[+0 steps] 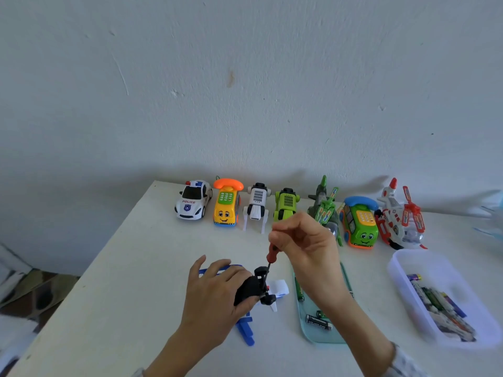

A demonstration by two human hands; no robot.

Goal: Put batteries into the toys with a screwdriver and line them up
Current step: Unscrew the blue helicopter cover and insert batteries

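Note:
A blue and white toy helicopter (280, 288) lies upside down on the white table (130, 268), its black underside up. My left hand (215, 292) holds it down from above, fingers curled over its body. My right hand (304, 240) pinches a red-handled screwdriver (272, 253), held nearly upright with its tip on the black underside. Along the wall stand several toys in a row: a police car (193, 200), a yellow phone bus (227, 204), a white robot (257, 204), a green robot (285, 204), a green plane (325, 205), a green phone bus (360, 223), a red and white helicopter (400, 216).
A pale green tray (321, 337) to the right of the toy carries a black battery (318, 322) and a small green part. A clear plastic box (402, 270) at the right holds several batteries. The table's left edge drops off to the floor.

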